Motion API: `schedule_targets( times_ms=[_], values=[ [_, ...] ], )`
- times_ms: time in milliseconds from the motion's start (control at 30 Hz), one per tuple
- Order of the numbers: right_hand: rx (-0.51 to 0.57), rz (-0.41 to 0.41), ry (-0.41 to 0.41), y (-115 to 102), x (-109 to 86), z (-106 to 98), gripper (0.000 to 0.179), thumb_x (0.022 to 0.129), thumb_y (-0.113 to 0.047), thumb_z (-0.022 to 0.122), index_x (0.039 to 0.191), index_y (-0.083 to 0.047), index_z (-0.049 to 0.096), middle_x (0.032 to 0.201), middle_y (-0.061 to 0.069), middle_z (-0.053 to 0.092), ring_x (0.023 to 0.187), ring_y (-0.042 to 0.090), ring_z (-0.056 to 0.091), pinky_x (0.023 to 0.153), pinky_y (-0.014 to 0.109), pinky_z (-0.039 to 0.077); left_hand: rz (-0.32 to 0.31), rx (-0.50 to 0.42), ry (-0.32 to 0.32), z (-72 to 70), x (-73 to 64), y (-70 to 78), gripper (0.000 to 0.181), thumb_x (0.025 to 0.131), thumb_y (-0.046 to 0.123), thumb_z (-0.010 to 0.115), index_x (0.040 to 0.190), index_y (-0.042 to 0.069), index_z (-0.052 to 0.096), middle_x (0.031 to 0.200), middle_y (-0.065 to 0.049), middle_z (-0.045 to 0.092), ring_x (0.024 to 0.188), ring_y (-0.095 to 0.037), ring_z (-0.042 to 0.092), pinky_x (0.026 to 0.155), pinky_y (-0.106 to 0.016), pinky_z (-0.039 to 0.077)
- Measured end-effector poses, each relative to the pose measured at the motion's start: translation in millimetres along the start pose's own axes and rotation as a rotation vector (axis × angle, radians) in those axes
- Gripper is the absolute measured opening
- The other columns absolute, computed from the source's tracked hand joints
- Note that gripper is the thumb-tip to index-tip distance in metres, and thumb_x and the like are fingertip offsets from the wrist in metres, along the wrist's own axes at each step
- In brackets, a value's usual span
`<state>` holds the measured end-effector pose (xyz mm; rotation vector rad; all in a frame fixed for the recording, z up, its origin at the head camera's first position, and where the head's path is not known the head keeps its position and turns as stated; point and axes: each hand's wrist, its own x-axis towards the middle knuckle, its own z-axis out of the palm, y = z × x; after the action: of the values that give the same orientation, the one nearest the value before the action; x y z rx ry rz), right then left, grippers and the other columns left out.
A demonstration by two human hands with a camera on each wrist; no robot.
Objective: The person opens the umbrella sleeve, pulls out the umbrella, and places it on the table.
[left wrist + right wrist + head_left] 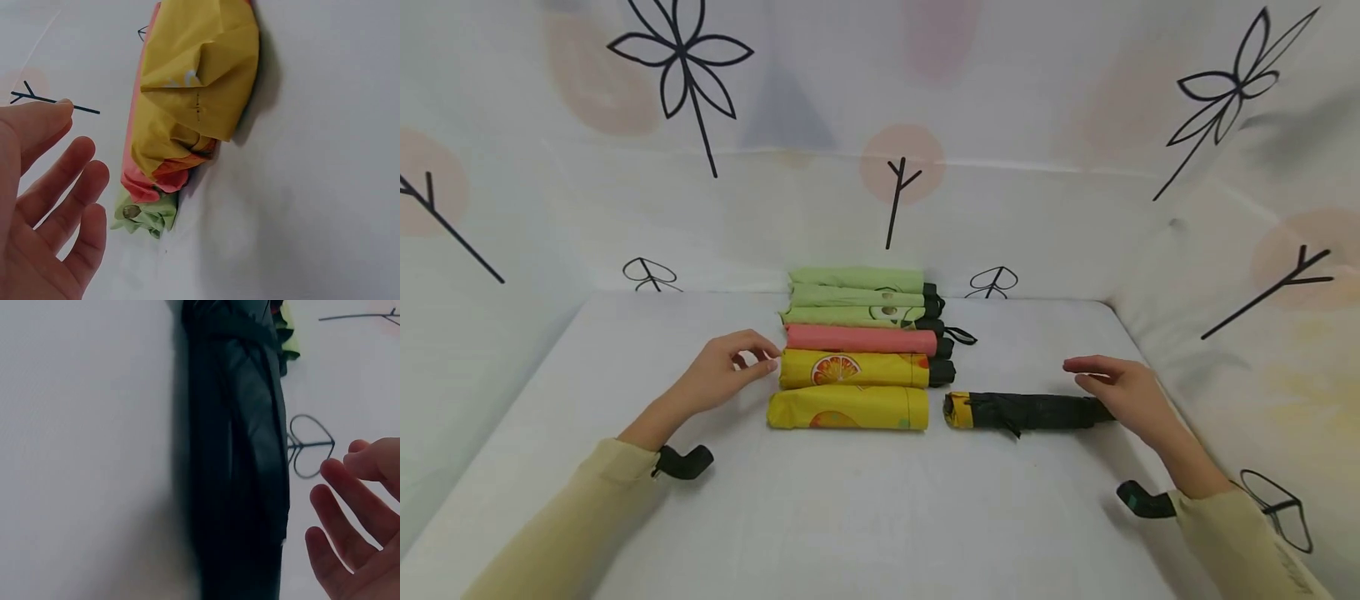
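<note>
My left hand [721, 372] hovers with relaxed fingers at the left end of a yellow folded umbrella [880, 369] that has an orange-slice print and a black handle. In front of that lies a yellow umbrella sleeve [850, 408], with no handle showing. To its right is a black folded umbrella [1045, 412] with a yellow band at its left end. My right hand [1123, 390] is over the black umbrella's right end, hiding part of it. In the right wrist view, that hand's loosely bent fingers [337, 550] hold nothing and stand beside the black umbrella.
Behind the yellow ones lie a pink folded umbrella [857, 339] and three green folded umbrellas [850, 316] in a row, their black handles pointing right. A wrist strap [961, 336] sticks out there. White printed cloth [820, 208] stands behind the white table [850, 533].
</note>
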<state>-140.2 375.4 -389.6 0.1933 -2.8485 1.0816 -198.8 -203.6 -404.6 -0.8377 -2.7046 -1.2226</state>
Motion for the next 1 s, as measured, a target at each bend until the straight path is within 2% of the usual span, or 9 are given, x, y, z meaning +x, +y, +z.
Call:
schedule_targets(
  times_ms=[167, 267, 400, 533, 667, 833, 1000],
  values=[
    [0.048, -0.082, -0.024, -12.1, 14.1, 11.0, 0.022, 0.097, -0.006, 0.065, 0.118, 0.000, 0.071, 0.116, 0.019, 0.070, 0.098, -0.014, 0.055, 0.082, 0.005, 0.043, -0.022, -0.012, -0.043, -2.2, 8.1, -0.7, 0.018, 0.096, 0.017, 0.070, 0.112, 0.012, 0.072, 0.108, 0.001, 0.070, 0.097, -0.017, 0.061, 0.077, -0.037, 0.052],
    [0.042, -0.098, -0.061, -21.4, 21.8, 15.8, 0.023, 0.098, -0.009, 0.064, 0.119, -0.001, 0.071, 0.116, 0.016, 0.070, 0.099, -0.009, 0.056, 0.083, 0.006, 0.043, -0.037, -0.025, -0.064, -3.2, 13.0, -1.5, 0.019, 0.097, 0.017, 0.069, 0.115, 0.012, 0.072, 0.111, -0.002, 0.070, 0.101, -0.018, 0.061, 0.081, -0.040, 0.052],
    [0.053, -0.080, -0.129, -34.2, 32.1, 24.4, 0.024, 0.100, -0.013, 0.063, 0.120, -0.004, 0.071, 0.117, 0.012, 0.070, 0.105, 0.008, 0.060, 0.085, 0.008, 0.043, -0.044, -0.025, -0.083, -3.8, 18.0, -2.9, 0.021, 0.097, 0.018, 0.068, 0.117, 0.012, 0.072, 0.113, -0.002, 0.070, 0.104, -0.020, 0.062, 0.083, -0.042, 0.052],
    [0.100, -0.053, -0.199, -43.0, 43.0, 35.8, 0.024, 0.101, -0.013, 0.061, 0.122, -0.005, 0.070, 0.118, 0.009, 0.070, 0.111, 0.023, 0.061, 0.090, 0.017, 0.047, -0.042, -0.027, -0.100, -2.0, 22.7, -5.1, 0.021, 0.097, 0.019, 0.068, 0.117, 0.012, 0.072, 0.114, -0.001, 0.070, 0.106, -0.021, 0.062, 0.084, -0.042, 0.052],
    [0.168, -0.043, -0.265, -49.5, 53.6, 46.8, 0.027, 0.102, -0.014, 0.058, 0.125, -0.003, 0.067, 0.119, 0.010, 0.069, 0.114, 0.030, 0.059, 0.096, 0.030, 0.049, -0.034, -0.035, -0.117, 2.1, 27.7, -7.3, 0.019, 0.096, 0.017, 0.069, 0.114, 0.012, 0.072, 0.112, -0.001, 0.070, 0.106, -0.021, 0.062, 0.084, -0.042, 0.052],
    [0.267, -0.026, -0.324, -58.0, 64.2, 58.3, 0.029, 0.103, -0.008, 0.054, 0.127, 0.004, 0.064, 0.120, 0.015, 0.067, 0.116, 0.039, 0.057, 0.097, 0.032, 0.049, -0.014, -0.038, -0.132, 8.1, 33.0, -8.7, 0.017, 0.094, 0.016, 0.071, 0.110, 0.013, 0.072, 0.109, 0.001, 0.070, 0.104, -0.021, 0.061, 0.084, -0.041, 0.052],
    [0.271, -0.018, -0.361, -66.2, 72.6, 66.9, 0.029, 0.102, -0.006, 0.050, 0.126, 0.002, 0.065, 0.124, 0.016, 0.066, 0.119, 0.038, 0.056, 0.102, 0.045, 0.045, 0.011, -0.047, -0.157, 13.0, 37.7, -5.2, 0.016, 0.093, 0.018, 0.073, 0.109, 0.013, 0.073, 0.107, 0.001, 0.069, 0.103, -0.021, 0.061, 0.083, -0.042, 0.051]
  ],
)
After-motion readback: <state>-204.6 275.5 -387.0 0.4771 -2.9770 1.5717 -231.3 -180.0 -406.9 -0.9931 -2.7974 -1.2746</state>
